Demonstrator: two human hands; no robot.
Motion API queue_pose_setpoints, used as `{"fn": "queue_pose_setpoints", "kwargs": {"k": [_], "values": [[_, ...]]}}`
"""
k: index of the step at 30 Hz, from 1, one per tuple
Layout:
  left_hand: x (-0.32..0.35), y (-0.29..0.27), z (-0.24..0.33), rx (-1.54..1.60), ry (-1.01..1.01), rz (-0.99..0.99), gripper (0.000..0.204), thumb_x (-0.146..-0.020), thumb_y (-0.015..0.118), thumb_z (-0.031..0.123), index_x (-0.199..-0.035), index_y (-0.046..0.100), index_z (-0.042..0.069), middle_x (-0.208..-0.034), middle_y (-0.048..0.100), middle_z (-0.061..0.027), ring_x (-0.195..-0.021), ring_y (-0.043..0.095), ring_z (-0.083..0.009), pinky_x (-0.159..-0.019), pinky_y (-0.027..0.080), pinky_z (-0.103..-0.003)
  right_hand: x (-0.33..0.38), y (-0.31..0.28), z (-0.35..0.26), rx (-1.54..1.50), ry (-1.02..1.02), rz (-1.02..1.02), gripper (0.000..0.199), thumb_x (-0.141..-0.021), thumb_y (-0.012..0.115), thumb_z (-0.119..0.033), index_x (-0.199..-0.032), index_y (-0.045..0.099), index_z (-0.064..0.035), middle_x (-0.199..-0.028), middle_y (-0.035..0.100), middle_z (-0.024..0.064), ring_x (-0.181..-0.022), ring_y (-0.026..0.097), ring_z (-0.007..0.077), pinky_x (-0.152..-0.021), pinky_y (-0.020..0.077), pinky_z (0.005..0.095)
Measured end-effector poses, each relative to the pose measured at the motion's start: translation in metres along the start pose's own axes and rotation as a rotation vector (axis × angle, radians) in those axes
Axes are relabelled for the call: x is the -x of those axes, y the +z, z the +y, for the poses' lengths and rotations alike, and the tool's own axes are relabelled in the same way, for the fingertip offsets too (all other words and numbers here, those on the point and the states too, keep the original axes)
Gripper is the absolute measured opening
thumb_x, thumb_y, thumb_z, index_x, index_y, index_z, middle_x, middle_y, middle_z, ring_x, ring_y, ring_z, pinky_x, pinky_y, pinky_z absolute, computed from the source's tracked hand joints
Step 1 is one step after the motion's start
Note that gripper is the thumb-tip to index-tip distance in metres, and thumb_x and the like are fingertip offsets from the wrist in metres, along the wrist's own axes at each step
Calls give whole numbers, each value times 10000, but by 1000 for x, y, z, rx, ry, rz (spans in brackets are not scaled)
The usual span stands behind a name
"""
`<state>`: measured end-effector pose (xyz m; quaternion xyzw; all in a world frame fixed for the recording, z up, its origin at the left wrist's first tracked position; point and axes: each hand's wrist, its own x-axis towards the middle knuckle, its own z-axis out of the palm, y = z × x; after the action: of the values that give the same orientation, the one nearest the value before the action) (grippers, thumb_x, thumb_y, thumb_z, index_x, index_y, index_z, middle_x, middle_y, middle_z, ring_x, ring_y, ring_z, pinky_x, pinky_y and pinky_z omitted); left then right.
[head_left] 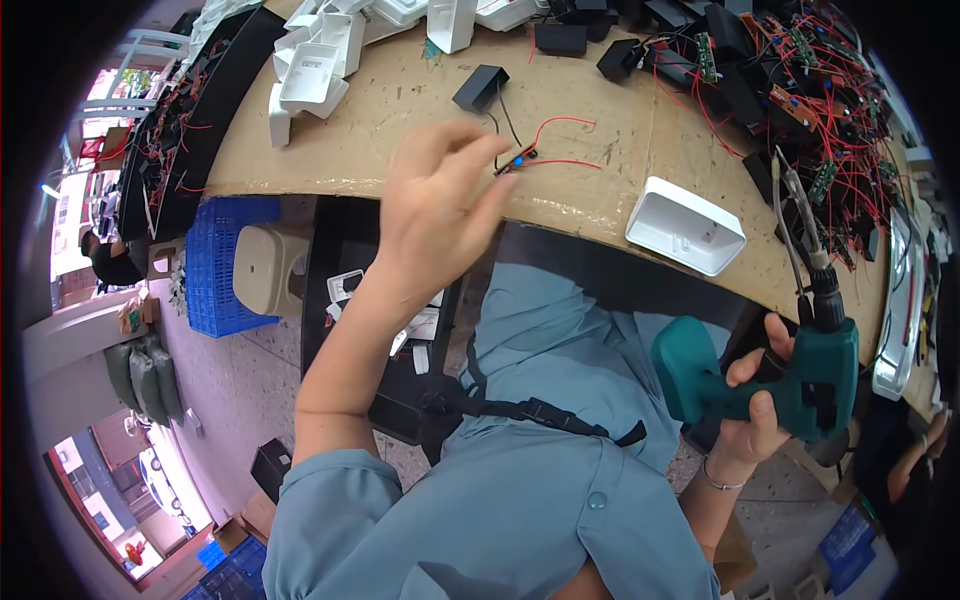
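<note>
My left hand [440, 205] reaches over the near edge of the table, thumb and fingers pinching a small circuit board [517, 160] with a blue part on it. Two red wires [568, 163] run off to the right from the board, and dark wires link it to a black box [481, 88] lying just beyond. Lower right, my right hand [755, 400] is wrapped around the handle of a green cordless drill [825, 380]. Its chuck and long bit point away from me, up to the table's right side. Beside the drill, a white plastic housing [687, 226] lies open side up near the edge.
White housings [312, 75] are stacked at the far left. A heap of black boxes, boards and red wires [800, 90] covers the far right, and a black tray [195, 120] of boards stands left. A blue crate [228, 265] and beige stool [265, 270] are on the floor.
</note>
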<state>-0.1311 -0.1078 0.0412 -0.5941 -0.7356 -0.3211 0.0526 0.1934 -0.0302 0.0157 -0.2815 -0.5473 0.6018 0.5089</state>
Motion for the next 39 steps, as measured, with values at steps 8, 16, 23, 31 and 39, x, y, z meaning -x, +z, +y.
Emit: {"fn": "queue_pose_setpoints", "kwargs": {"k": [8, 16, 23, 31, 39], "values": [[-43, 27, -2, -153, 270, -318, 310, -750, 681, 196, -1018, 610, 56, -963, 592, -87, -936, 549, -248, -862, 350, -381, -16, 20, 14, -248, 126, -71, 737, -775, 675, -136, -1386, 284, -7, -1401, 308, 277, -1038, 571, 248, -722, 550, 284], [-70, 29, -15, -24, 385, -675, 134, -791, 615, 164, -846, 628, 42, -829, 587, -100, -823, 577, -292, -715, 437, -386, -26, 36, 24, -248, 215, -13, 784, -748, 681, -173, -1399, 274, -17, -1397, 332, 241, -1263, 408, 344, -897, 492, 367], [-55, 30, -20, 93, 402, -545, 132, -837, 591, 120, -915, 563, 16, -820, 556, -135, -784, 558, -324, -672, 450, -364, -20, 49, 32, -303, 209, 70, 797, -744, 663, -153, -1410, 246, -18, -1428, 302, 197, -1352, 266, 330, -1111, 212, 441], [-30, 29, 18, 536, 101, -353, 184, -811, 625, 76, -991, 633, 39, -787, 616, -110, -682, 603, -231, -614, 470, -315, -33, 73, 45, -380, 120, 86, 736, -807, 585, -178, -1408, 203, 9, -1452, 235, 214, -1371, 185, 360, -1146, 128, 438], [-25, 42, 41, 698, 50, -389, 93, -784, 619, 42, -870, 648, 22, -721, 589, -82, -627, 580, -177, -544, 448, -281, -29, 68, 38, -362, 155, 36, 761, -768, 647, -154, -1406, 249, -37, -1409, 322, 181, -1322, 320, 339, -1067, 310, 441]]}}
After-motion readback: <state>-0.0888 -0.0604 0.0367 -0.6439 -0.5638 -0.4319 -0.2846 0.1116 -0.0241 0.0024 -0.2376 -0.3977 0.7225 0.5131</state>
